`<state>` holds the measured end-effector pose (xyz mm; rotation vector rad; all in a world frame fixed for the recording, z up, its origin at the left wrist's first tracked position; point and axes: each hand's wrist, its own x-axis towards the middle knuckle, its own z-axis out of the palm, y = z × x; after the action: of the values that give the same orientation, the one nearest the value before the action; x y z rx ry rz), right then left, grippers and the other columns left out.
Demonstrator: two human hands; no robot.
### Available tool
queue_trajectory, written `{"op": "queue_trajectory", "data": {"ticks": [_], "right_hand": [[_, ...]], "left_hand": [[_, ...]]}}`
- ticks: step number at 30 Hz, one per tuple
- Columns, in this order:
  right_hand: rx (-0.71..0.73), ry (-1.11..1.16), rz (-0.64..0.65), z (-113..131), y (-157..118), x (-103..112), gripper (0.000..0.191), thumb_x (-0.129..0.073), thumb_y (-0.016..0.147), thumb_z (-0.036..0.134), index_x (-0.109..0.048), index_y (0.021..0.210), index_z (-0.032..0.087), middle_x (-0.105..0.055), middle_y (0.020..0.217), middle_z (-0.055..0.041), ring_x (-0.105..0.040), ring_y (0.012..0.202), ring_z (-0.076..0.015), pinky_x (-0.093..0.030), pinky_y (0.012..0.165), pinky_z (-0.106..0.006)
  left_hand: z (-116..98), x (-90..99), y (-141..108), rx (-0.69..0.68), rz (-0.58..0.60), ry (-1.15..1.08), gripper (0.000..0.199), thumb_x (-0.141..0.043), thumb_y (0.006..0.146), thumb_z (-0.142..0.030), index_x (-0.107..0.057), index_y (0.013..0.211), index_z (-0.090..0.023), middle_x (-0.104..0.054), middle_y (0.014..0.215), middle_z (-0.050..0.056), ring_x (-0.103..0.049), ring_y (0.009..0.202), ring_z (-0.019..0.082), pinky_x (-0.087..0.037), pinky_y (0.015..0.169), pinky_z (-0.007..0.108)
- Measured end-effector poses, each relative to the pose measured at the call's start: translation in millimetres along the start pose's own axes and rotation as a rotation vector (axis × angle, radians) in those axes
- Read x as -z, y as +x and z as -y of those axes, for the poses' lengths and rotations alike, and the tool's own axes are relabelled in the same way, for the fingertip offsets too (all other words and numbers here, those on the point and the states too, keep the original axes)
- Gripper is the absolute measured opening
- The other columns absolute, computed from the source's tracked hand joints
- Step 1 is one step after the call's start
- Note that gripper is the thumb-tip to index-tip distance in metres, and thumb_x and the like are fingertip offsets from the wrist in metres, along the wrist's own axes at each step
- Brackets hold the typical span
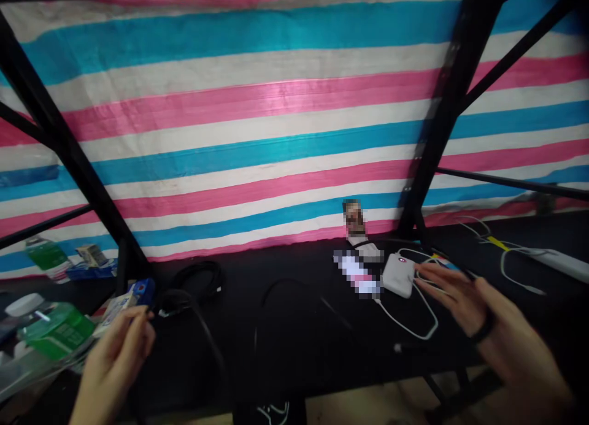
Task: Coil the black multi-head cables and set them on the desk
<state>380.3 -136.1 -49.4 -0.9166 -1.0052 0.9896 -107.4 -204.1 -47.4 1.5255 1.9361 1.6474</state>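
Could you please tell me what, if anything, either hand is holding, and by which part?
The right hand is open beside the white power bank, gripping nothing. The left hand is curled, but blur hides whether it holds anything.

Striped tarp (276, 106), black frame (453, 106), 2 green bottles (57, 333)

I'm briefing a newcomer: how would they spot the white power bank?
On the black table, find the foot of the thick black metal post at right. Just in front, beside the right hand, lies a white rounded rectangular power bank. Unlike the blurred bright slab left of it, it shows one small glowing spot.
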Motion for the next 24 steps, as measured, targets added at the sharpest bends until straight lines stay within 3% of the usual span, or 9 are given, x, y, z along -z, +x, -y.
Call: {"op": "queue_trajectory", "data": {"ticks": [4,7,9,11,13,16,19,22,24], "right_hand": [[-0.295,0.162,0.401,-35,-26,-42,0.043,-0.068,0.065,0.061,-0.069,0.090,0.026,-0.065,0.115,-0.0112,-0.062,0.103,-0.0339,-0.050,0.084,-0.051],[-0.369,0.109,0.486,-51,-52,-87,0.043,-0.057,0.080,0.055,-0.065,0.104,0.020,-0.056,0.129,-0.0149,-0.066,0.097,-0.0263,-0.053,0.081,-0.040],[-0.417,0.087,0.483,-48,-65,-108,0.048,-0.054,0.081,0.057,-0.062,0.112,0.020,-0.059,0.124,-0.0163,-0.069,0.069,-0.0185,-0.052,0.051,-0.026],[-0.437,0.080,0.470,-40,-70,-118,0.055,-0.043,0.084,0.061,-0.061,0.115,0.020,-0.064,0.115,-0.0160,-0.055,0.040,-0.0071,-0.030,0.031,-0.017],[-0.386,0.032,0.485,-32,-71,-121,0.057,-0.045,0.081,0.063,-0.064,0.112,0.020,-0.067,0.107,-0.0145,-0.042,0.033,-0.0029,-0.022,0.029,-0.016],[-0.217,-0.138,0.474,-24,-77,-122,0.043,-0.070,0.068,0.048,-0.069,0.100,0.020,-0.066,0.112,-0.0117,-0.058,0.054,-0.0102,-0.043,0.044,-0.020],[-0.165,-0.216,0.472,-19,-87,-128,0.032,-0.067,0.074,0.039,-0.070,0.099,0.020,-0.070,0.098,-0.0095,-0.064,0.080,-0.0203,-0.051,0.069,-0.029],[-0.243,-0.242,0.608,-12,-89,-127,0.031,-0.058,0.083,0.039,-0.069,0.105,0.020,-0.070,0.063,-0.0042,-0.062,0.064,-0.0174,-0.050,0.067,-0.030],[-0.315,-0.242,0.694,-10,-85,-119,0.028,-0.060,0.081,0.038,-0.070,0.100,0.021,-0.064,0.051,-0.0006,-0.053,0.045,-0.0126,-0.047,0.055,-0.027]], "left_hand": [[-48,-38.4,-32,-0.089,0.238,-0.070,0.032,-0.050,0.081,-0.050,-0.056,0.090,-0.020,-0.049,0.048,-0.006,-0.043,0.042,0.011,-0.036,0.045,0.021],[-81,-70.3,-45,-0.154,0.286,-0.086,0.026,-0.053,0.080,-0.045,-0.059,0.083,-0.019,-0.054,0.049,-0.003,-0.047,0.046,0.012,-0.038,0.052,0.022],[-92,-87.7,-50,-0.157,0.251,-0.120,0.023,-0.055,0.080,-0.042,-0.061,0.081,-0.019,-0.056,0.051,-0.002,-0.052,0.052,0.013,-0.040,0.057,0.023],[-94,-99.7,-57,-0.136,0.179,-0.123,0.022,-0.056,0.080,-0.040,-0.062,0.081,-0.019,-0.058,0.054,-0.001,-0.056,0.057,0.015,-0.041,0.059,0.023],[-91,-107.0,-67,-0.090,0.098,-0.109,0.022,-0.057,0.080,-0.040,-0.062,0.084,-0.020,-0.062,0.059,0.000,-0.058,0.060,0.016,-0.041,0.059,0.023],[-81,-115.1,-82,-0.008,0.025,-0.148,0.021,-0.053,0.083,-0.039,-0.059,0.089,-0.020,-0.065,0.070,0.001,-0.056,0.056,0.014,-0.042,0.055,0.024],[-70,-125.6,-91,-0.162,-0.027,-0.200,0.015,-0.054,0.083,-0.033,-0.051,0.092,-0.022,-0.062,0.106,0.008,-0.062,0.086,0.019,-0.047,0.076,0.030],[-62,-136.5,-86,-0.309,0.031,-0.195,0.054,-0.068,0.071,-0.032,-0.039,0.116,-0.023,-0.040,0.139,0.015,-0.043,0.125,0.028,-0.038,0.098,0.042],[-59,-141.8,-78,-0.194,0.149,-0.222,0.074,-0.072,0.068,-0.034,-0.031,0.128,-0.023,-0.047,0.134,0.015,-0.045,0.123,0.028,-0.038,0.099,0.043]]}}
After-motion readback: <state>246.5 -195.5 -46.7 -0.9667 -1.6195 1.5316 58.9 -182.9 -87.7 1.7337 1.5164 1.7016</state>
